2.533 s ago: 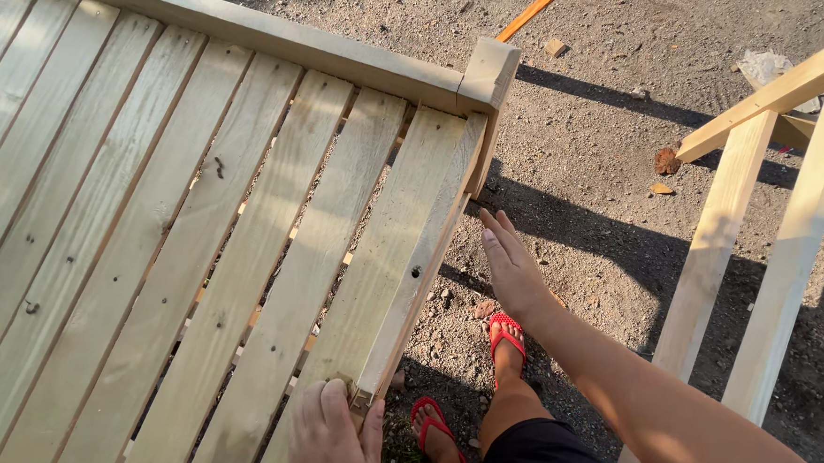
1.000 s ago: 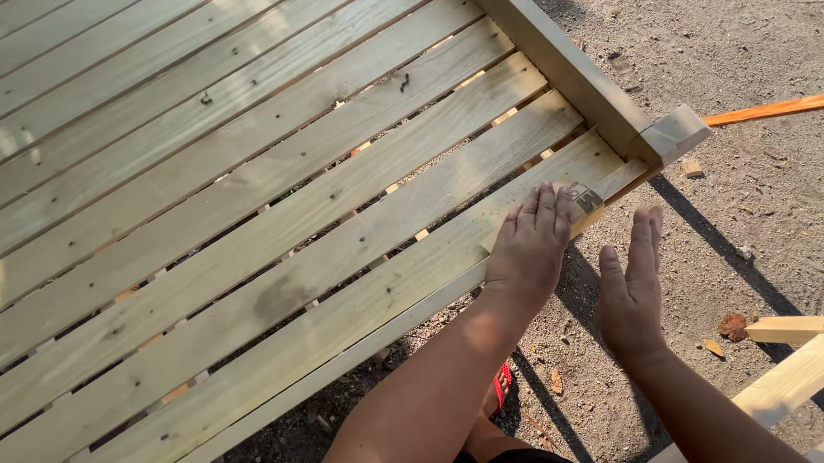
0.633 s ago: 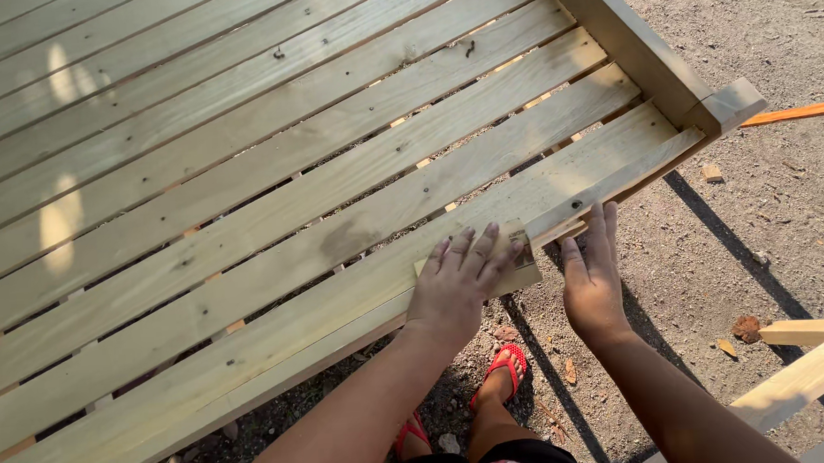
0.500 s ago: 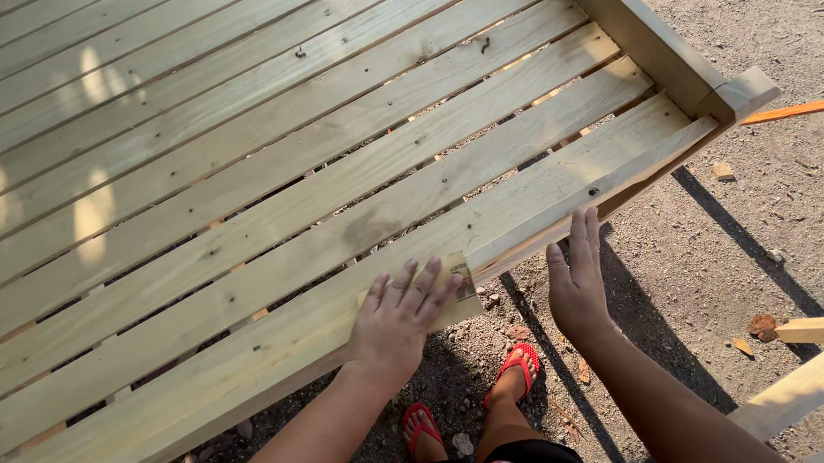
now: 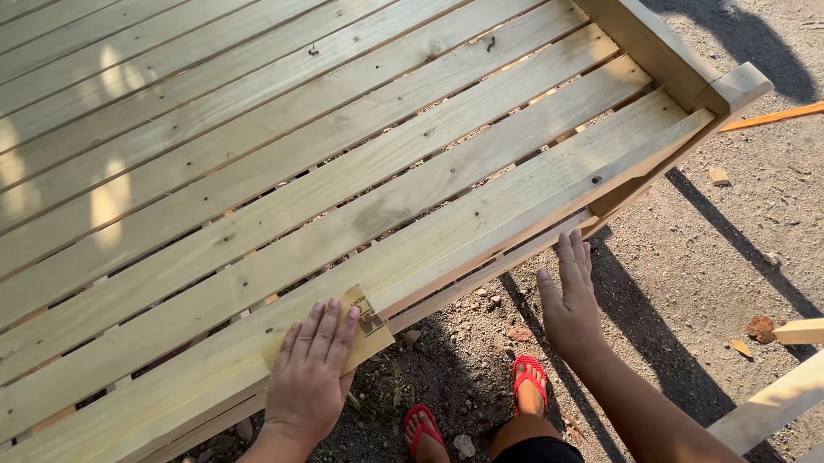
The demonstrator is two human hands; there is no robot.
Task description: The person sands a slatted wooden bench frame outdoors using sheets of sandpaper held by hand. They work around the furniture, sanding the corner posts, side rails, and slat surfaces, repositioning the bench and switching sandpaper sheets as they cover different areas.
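Flat left hand [image 5: 312, 378] presses sandpaper [image 5: 365, 330] on slatted wooden deck [image 5: 333, 151] outdoors.

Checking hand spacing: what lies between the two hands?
Head view: the slat's edge, then bare gravel, between left hand on sandpaper and right hand.

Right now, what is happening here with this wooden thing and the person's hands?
A person stands at the edge of a large slatted wooden panel that is raised above gravel ground. The left hand presses a sheet of sandpaper flat on the outermost plank, near its edge. The right hand is open, fingers straight, beside and just below the panel's edge, holding nothing. The person wears red sandals. Another wooden frame lies to the right.
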